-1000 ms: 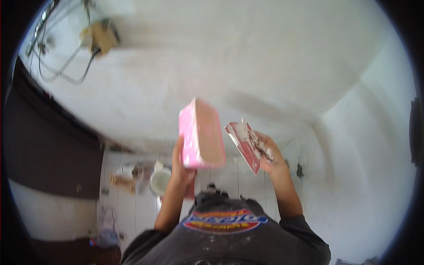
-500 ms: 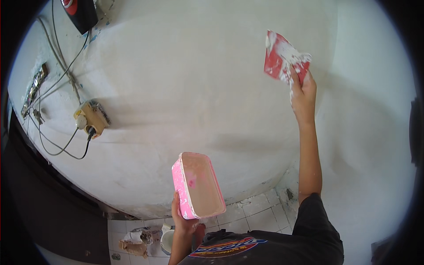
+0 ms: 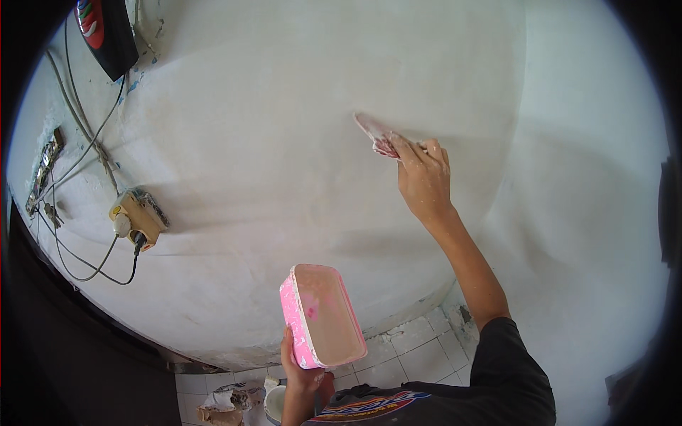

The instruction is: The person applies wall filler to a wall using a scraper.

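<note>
My right hand (image 3: 426,181) grips a red plastic scraper (image 3: 383,144) smeared with white paste. The scraper is seen nearly edge-on, its blade pointing up and left at the pale wall (image 3: 284,142); whether the edge touches the wall I cannot tell. Lower down, my left hand (image 3: 302,373) holds a pink rectangular tub (image 3: 323,316) from beneath and its left side. White smears cover the tub's outer side and rim. Its open top shows a pale interior with a small pink patch.
On the left, a yellowish socket box (image 3: 138,220) with plugs and loose cables (image 3: 89,135) hangs on the wall. A black and red device (image 3: 106,35) is above it. Below are a white bucket (image 3: 275,403), a crumpled bag (image 3: 226,406) and floor tiles (image 3: 412,358).
My right hand has brought the scraper left and down, turning it from face-on to nearly edge-on. The tub in my left hand sits slightly lower in view.
</note>
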Available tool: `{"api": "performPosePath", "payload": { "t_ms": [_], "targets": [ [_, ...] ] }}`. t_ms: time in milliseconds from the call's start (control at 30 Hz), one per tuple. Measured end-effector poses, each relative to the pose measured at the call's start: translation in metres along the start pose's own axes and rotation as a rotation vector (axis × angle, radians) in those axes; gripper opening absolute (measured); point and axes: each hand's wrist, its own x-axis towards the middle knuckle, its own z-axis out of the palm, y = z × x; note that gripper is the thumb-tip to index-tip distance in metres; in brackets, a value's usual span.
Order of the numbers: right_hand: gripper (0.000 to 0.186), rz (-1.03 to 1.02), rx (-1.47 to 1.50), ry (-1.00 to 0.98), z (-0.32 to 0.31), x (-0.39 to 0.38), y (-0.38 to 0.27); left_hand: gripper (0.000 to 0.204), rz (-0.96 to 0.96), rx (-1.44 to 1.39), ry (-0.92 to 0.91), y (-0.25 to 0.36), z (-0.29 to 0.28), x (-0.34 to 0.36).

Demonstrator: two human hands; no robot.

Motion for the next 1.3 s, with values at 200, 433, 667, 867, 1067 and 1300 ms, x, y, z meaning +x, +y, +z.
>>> {"api": "performPosePath", "payload": {
  "t_ms": [200, 433, 667, 867, 1067, 1300],
  "targets": [
    [0.029, 0.132, -0.008, 0.116, -0.021, 0.066, 0.042, 0.048, -0.012, 0.020, -0.006, -0.002, -0.002, -0.007],
    [0.029, -0.039, -0.031, 0.002, 0.000, 0.012, 0.002, 0.051, 0.009, -0.026, 0.059, -0.003, -0.010, -0.007],
    [0.033, -0.035, 0.077, 0.104, -0.024, 0.063, 0.004, 0.049, 0.020, -0.038, 0.049, -0.004, -0.016, -0.007],
    [0.030, -0.200, -0.068, 0.071, 0.013, 0.013, -0.023, 0.049, 0.057, -0.035, 0.019, -0.003, -0.015, -0.011],
    [0.032, -0.111, 0.057, -0.050, -0.015, 0.022, -0.034, 0.047, 0.089, 0.001, 0.067, 0.001, -0.029, -0.017],
    [0.032, -0.185, -0.114, 0.109, 0.015, 0.038, -0.035, 0.046, 0.095, -0.008, 0.053, 0.000, -0.036, -0.015]
  ]
}}
